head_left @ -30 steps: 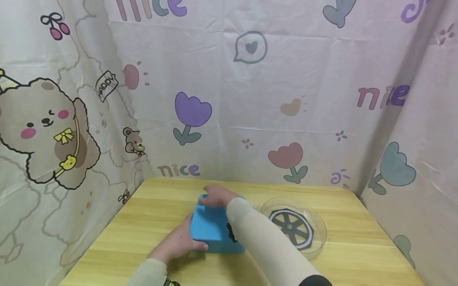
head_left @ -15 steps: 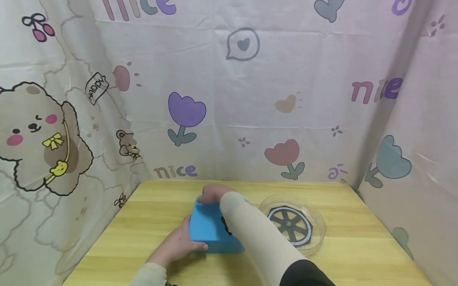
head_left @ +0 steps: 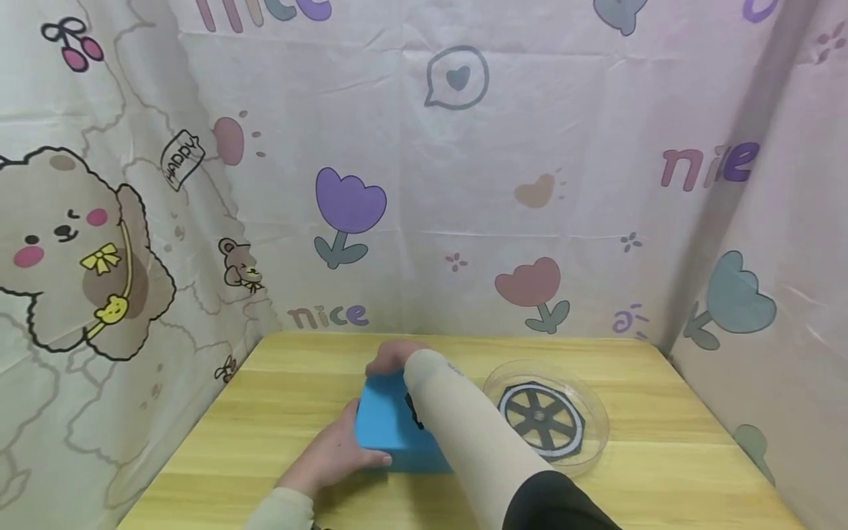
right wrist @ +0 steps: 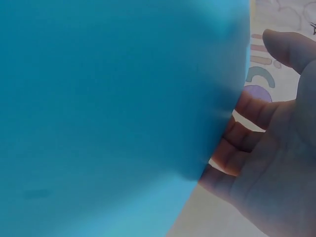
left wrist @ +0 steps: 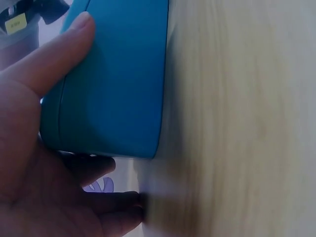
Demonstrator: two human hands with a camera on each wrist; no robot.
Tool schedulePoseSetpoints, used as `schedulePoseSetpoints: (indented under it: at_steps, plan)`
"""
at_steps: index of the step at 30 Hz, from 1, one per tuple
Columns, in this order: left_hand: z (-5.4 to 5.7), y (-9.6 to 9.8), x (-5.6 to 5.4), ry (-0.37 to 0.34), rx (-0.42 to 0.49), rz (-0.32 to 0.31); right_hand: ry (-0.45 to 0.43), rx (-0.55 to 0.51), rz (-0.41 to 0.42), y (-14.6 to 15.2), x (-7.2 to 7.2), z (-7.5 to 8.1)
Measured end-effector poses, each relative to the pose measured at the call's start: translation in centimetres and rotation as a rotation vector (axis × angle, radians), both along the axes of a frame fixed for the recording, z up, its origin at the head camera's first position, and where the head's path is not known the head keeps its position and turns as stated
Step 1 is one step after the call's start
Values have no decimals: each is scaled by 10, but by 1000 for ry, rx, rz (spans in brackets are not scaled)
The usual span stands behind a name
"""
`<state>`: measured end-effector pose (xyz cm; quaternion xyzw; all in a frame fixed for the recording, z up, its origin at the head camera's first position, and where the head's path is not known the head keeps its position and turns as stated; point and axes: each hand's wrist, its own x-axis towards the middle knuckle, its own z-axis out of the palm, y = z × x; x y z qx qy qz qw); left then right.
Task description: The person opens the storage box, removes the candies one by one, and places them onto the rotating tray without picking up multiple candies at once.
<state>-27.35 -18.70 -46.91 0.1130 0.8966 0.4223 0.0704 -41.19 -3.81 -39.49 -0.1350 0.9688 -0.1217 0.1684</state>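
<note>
A blue box (head_left: 391, 419) with rounded corners lies on the wooden table. The left hand (head_left: 334, 450) holds it at its near left corner. In the left wrist view the left thumb (left wrist: 69, 52) presses on the box's side by a thin seam, while the other fingers reach past its end. Crossing over the box, the right arm brings the right hand (head_left: 396, 356) to the far edge. In the right wrist view the right fingers (right wrist: 232, 153) hook behind that edge, their tips hidden, and the thumb (right wrist: 289, 47) stands away from the box.
A clear round dish (head_left: 599, 434) with a dark spoked wheel shape and white ring in it stands right of the box, partly behind the right sleeve (head_left: 464, 427). A printed cloth (head_left: 424, 184) hangs behind the table (head_left: 662, 456).
The right hand has gone from lying spread over the box's top to curling over its far edge. The left hand keeps its hold; the head view has shifted slightly.
</note>
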Motion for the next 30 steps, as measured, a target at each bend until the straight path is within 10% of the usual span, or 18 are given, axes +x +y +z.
schedulePoseSetpoints:
  at_steps: [30]
  plan:
    - [3,4,-3,-9,-45,20,-47,-6,-63,-18,-14,-7]
